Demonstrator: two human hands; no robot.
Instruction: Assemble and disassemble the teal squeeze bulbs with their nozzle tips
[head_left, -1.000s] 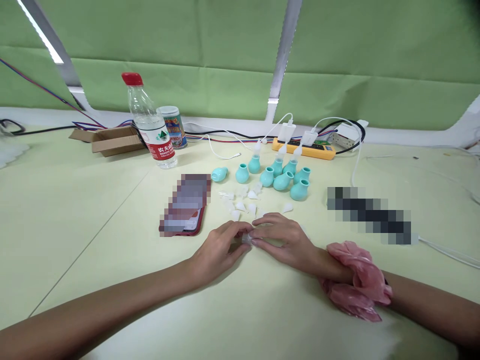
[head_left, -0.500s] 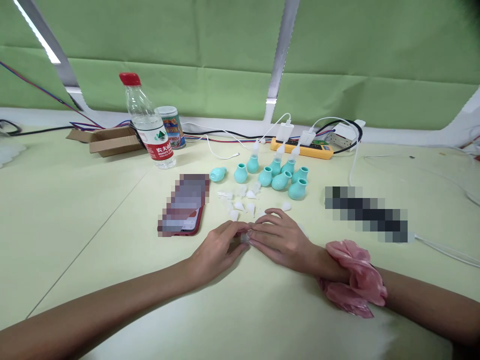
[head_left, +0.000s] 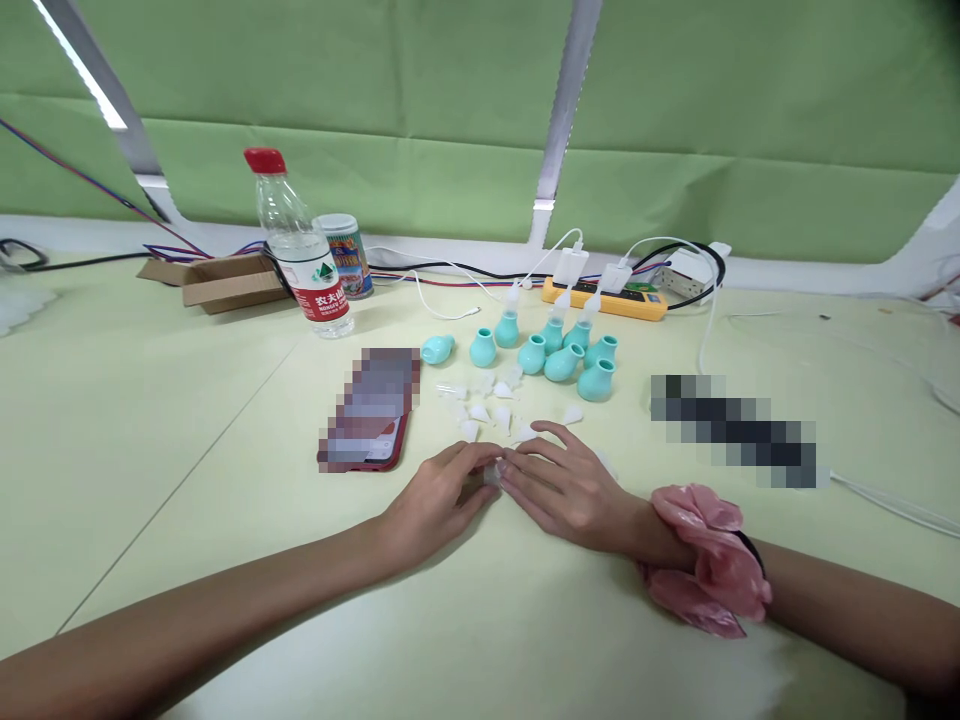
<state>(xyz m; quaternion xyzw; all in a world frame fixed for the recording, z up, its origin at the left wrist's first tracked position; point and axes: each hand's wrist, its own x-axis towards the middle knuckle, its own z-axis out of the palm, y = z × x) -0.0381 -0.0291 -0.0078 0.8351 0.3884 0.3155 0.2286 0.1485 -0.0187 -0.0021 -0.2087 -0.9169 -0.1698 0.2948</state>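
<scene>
My left hand point(head_left: 439, 500) pinches a small translucent plastic piece point(head_left: 493, 474) between thumb and fingers, low over the table. From the other side, the fingertips of my right hand point(head_left: 570, 485) press together on the same piece and hide part of it. Just beyond the hands lie several white cone-shaped tips point(head_left: 503, 419) and clear plastic pieces point(head_left: 452, 391). Farther back stand several teal rubber squeeze bulbs point(head_left: 597, 381), most with bare open necks. Three of them carry translucent tips, one being the back-left bulb point(head_left: 507, 328). Another teal bulb point(head_left: 438, 349) lies on its side.
A phone point(head_left: 375, 405) lies left of the pieces. Behind it stand a water bottle point(head_left: 321, 290), a can point(head_left: 349, 255) and an open cardboard box point(head_left: 232, 284). An orange power strip point(head_left: 637, 303) with chargers sits at the back; a blurred dark object point(head_left: 735, 430) lies right.
My right hand's fingers have shifted slightly, showing more of a white tip behind them. Both hands stay together at the small piece.
</scene>
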